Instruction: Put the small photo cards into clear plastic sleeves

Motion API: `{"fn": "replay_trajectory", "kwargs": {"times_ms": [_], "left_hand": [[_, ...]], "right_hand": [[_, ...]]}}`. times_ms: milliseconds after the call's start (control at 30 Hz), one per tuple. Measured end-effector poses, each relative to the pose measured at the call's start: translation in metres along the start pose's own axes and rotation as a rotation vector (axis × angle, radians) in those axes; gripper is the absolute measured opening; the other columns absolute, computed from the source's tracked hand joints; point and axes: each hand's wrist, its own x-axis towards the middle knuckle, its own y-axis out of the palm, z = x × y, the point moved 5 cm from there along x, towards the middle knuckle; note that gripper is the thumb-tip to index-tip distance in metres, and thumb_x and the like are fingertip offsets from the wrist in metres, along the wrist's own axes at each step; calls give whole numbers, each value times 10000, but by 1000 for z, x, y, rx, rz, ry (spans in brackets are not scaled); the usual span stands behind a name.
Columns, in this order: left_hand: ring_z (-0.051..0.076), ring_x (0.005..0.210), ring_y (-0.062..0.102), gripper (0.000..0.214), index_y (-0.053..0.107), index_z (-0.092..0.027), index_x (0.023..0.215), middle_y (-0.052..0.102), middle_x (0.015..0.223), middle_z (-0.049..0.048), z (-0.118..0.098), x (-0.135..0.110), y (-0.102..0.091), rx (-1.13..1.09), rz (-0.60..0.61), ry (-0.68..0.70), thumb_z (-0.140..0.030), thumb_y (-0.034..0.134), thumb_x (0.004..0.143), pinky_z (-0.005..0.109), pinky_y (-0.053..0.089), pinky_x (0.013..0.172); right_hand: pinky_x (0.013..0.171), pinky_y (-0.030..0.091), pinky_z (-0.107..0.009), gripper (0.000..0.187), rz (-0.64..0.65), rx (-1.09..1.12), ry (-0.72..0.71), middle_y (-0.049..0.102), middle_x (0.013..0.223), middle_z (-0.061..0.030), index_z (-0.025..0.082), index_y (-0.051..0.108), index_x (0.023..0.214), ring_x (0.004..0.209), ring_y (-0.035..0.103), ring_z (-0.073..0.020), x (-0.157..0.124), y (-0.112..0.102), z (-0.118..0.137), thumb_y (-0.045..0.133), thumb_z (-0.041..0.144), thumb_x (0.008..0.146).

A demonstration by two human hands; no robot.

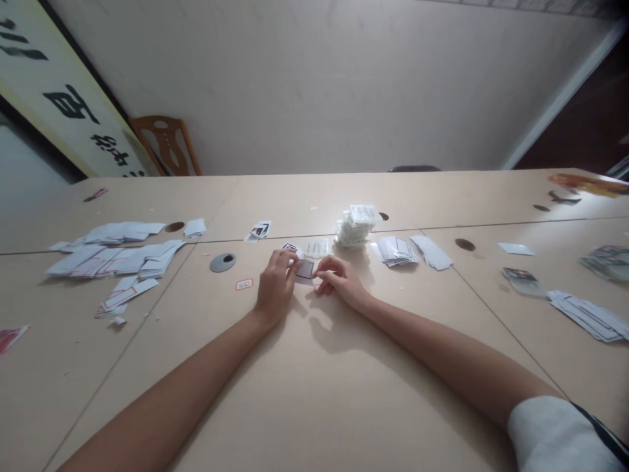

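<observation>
Both my hands meet at the middle of the beige table (314, 393). My left hand (276, 283) pinches the left edge of a small dark card (305, 269) that lies between the hands. My right hand (338, 280) has its fingers curled together at the card's right edge, touching it. Just beyond the card lie a small clear packet (317, 247) and another little card (291, 248). A tall stack of white packets (357, 225) stands behind my right hand.
Loose white cards are spread at the left (118, 259) and fanned right of the stack (413, 251). More card piles lie at the far right (587, 314). A grey cable cap (223, 262) and a small red-edged sticker (244, 284) sit near my left hand. A wooden chair (167, 144) stands by the wall.
</observation>
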Motion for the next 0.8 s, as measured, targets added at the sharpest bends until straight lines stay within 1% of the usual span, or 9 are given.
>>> {"fn": "replay_trajectory", "kwargs": {"times_ms": [100, 167, 300, 500, 567, 667, 800], "left_hand": [[202, 1039, 573, 133, 535, -200, 927, 580, 1066, 74, -4, 0, 3, 3, 49, 53, -264, 421, 953, 330, 510, 827], [198, 1042, 573, 145, 534, -200, 949, 577, 1079, 79, -7, 0, 4, -6, 76, 85, -268, 405, 958, 332, 509, 837], [188, 1052, 566, 151, 532, -204, 986, 568, 1083, 77, -7, -1, 6, -38, 113, 101, -261, 394, 961, 325, 507, 851], [186, 1055, 558, 162, 529, -209, 1009, 571, 1064, 69, -5, -1, 6, -57, 94, 82, -236, 377, 960, 330, 488, 878], [187, 1031, 566, 172, 522, -213, 1041, 583, 1054, 65, -3, -1, 5, -55, 72, 56, -223, 372, 957, 334, 486, 870], [182, 962, 590, 194, 504, -222, 1095, 591, 1068, 62, 1, -1, 4, -60, 36, -18, -223, 372, 953, 330, 495, 828], [177, 933, 612, 199, 487, -225, 1124, 608, 1106, 60, 9, -1, 2, -101, -22, -113, -246, 394, 949, 334, 490, 832]], "right_hand": [[442, 464, -208, 272, -2, 26, -1, 657, 693, 3, 191, 566, 817, 508, 652, -137, -1, 0, 3, 625, 456, 814], [453, 468, -216, 302, 5, 8, -4, 636, 636, 9, 187, 568, 775, 505, 642, -141, -1, 0, 4, 656, 475, 792], [475, 460, -225, 279, 4, -42, 4, 584, 534, 27, 187, 547, 692, 494, 615, -138, -1, 0, 2, 670, 420, 782], [480, 433, -221, 211, -6, -66, 2, 564, 495, 34, 188, 514, 629, 467, 561, -117, 0, -1, 1, 618, 297, 778], [479, 430, -221, 199, -11, -61, 2, 568, 497, 33, 191, 501, 620, 465, 558, -117, 0, 0, 2, 602, 270, 772], [466, 417, -218, 190, -33, -60, 1, 553, 472, 39, 196, 484, 606, 453, 552, -119, 0, -1, 2, 585, 243, 760], [443, 396, -214, 181, -65, -68, -4, 533, 450, 44, 198, 477, 586, 423, 530, -115, 1, -3, -1, 565, 220, 743]]}}
